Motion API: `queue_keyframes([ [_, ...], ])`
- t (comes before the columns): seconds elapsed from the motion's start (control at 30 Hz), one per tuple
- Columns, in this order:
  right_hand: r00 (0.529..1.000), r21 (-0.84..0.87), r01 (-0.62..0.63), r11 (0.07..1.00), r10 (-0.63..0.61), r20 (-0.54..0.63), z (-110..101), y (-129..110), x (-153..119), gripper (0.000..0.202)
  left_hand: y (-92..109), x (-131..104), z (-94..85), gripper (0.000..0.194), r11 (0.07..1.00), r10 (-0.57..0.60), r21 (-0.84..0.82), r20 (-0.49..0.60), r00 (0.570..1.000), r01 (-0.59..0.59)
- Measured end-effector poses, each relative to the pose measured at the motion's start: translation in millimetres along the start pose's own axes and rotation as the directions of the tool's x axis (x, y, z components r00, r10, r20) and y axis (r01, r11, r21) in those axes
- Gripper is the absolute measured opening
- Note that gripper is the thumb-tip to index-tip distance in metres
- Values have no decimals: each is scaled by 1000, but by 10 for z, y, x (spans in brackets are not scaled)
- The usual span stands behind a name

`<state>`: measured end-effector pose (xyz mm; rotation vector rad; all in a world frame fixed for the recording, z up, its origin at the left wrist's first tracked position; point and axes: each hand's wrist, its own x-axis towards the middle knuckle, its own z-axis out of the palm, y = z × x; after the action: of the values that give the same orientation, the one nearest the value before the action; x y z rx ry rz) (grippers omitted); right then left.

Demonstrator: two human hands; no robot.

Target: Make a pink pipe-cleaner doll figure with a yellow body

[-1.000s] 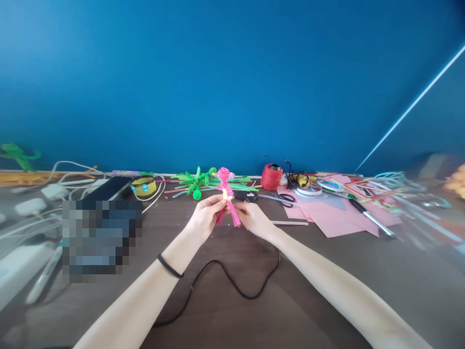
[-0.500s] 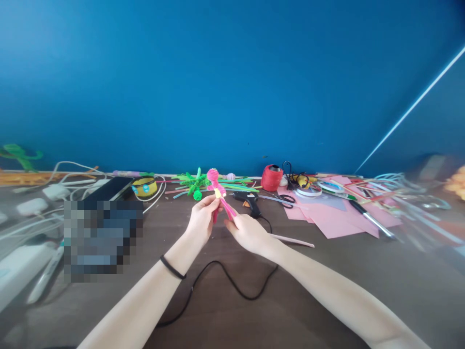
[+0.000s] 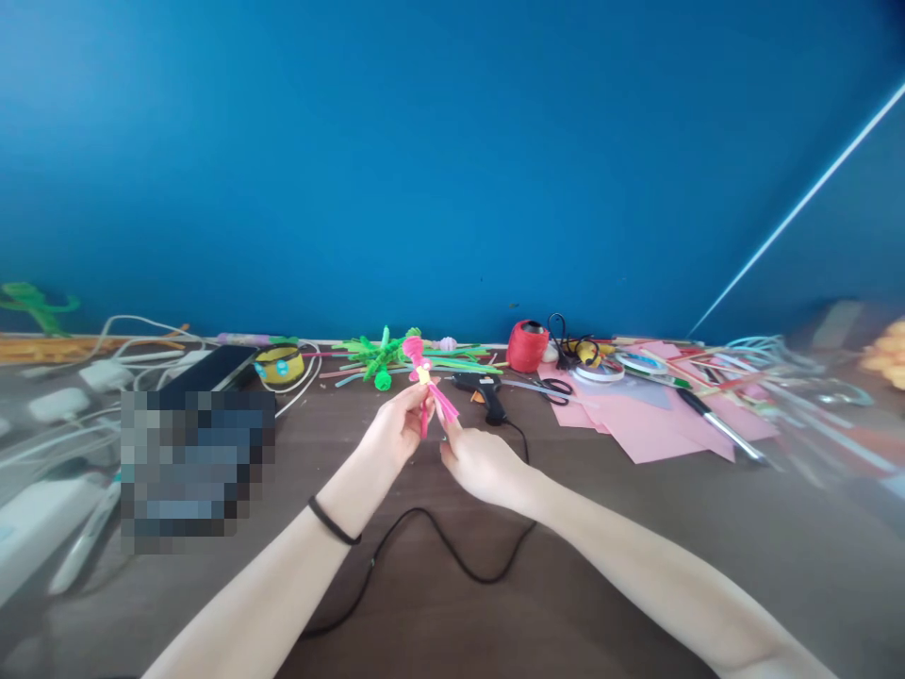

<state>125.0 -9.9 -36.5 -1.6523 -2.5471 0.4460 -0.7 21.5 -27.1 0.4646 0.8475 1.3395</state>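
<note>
A small pink pipe-cleaner figure (image 3: 416, 353) with a yellow band at its middle is up in front of me. My left hand (image 3: 400, 424) pinches it just below the yellow band, thumb and fingers closed. Pink pipe-cleaner ends hang below the band and splay toward the right. My right hand (image 3: 487, 464) is closed, with its thumb and forefinger at those lower ends; the rest of its grip is hidden. Behind the figure lie a green pipe-cleaner piece (image 3: 382, 355) and loose green pipe cleaners (image 3: 467, 361).
Right of my hands are a black glue gun (image 3: 489, 394), its cord (image 3: 487, 579), a red spool (image 3: 527, 347), scissors (image 3: 558, 387), pink paper (image 3: 636, 432) and a marker (image 3: 721, 426). On the left are a yellow tape roll (image 3: 279, 366), white cables and chargers (image 3: 60, 405), and a blurred-out dark device (image 3: 205, 462).
The figure has tilted slightly and its lower ends show more spread. My right hand has shifted slightly down. The pale pink strip that stuck out beside my right wrist is out of sight.
</note>
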Motion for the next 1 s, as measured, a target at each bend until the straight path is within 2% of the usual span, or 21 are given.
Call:
queue_keyframes([
  [0.07, 999, 15, 34, 999, -34, -8, 47, -14, -6, 39, -43, 0, -19, 14, 1000, 25, 16, 8, 1000, -25],
  [0.17, 993, 132, 118, 984, -117, -14, 81, -32, -23, 39, -116, -3, -74, 7, 982, 139, 128, 27, 990, -141],
  [0.23, 989, 294, 129, 947, -146, 37, 74, -41, -35, 30, -150, -9, -108, 12, 950, 201, 240, 18, 979, -199],
  [0.3, 976, 499, 64, 864, -158, 149, 49, -49, -37, 17, -164, -14, -127, 17, 908, 252, 345, -2, 968, -236],
  [0.37, 950, 660, -32, 751, -182, 253, 13, -50, -30, 7, -160, -15, -134, 17, 839, 332, 457, -1, 943, -295],
  [0.43, 932, 742, -85, 664, -210, 295, -25, -39, -16, 6, -146, -15, -135, 13, 719, 441, 578, 50, 896, -386],
  [0.5, 923, 778, -91, 621, -240, 300, -58, -14, 1, 9, -132, -18, -133, 9, 592, 515, 661, 131, 847, -461],
  [0.6, 950, 804, -25, 594, -237, 204, -78, 36, 31, 12, -120, -24, -132, 6, 522, 523, 702, 186, 832, -485],
  [0.7, 981, 829, 51, 558, -185, 64, -67, 72, 68, 8, -117, -18, -141, 5, 547, 501, 698, 168, 849, -462],
  [0.77, 984, 856, 82, 511, -176, 11, -59, 86, 95, 10, -111, -8, -147, 7, 618, 464, 660, 132, 876, -427],
  [0.9, 990, 924, 79, 375, -136, -29, -75, 122, 145, 19, -90, 8, -151, 13, 788, 370, 521, 27, 929, -329],
  [1.0, 994, 973, 50, 224, -102, -28, -103, 165, 171, 26, -87, 12, -152, 18, 841, 326, 460, -14, 945, -283],
])
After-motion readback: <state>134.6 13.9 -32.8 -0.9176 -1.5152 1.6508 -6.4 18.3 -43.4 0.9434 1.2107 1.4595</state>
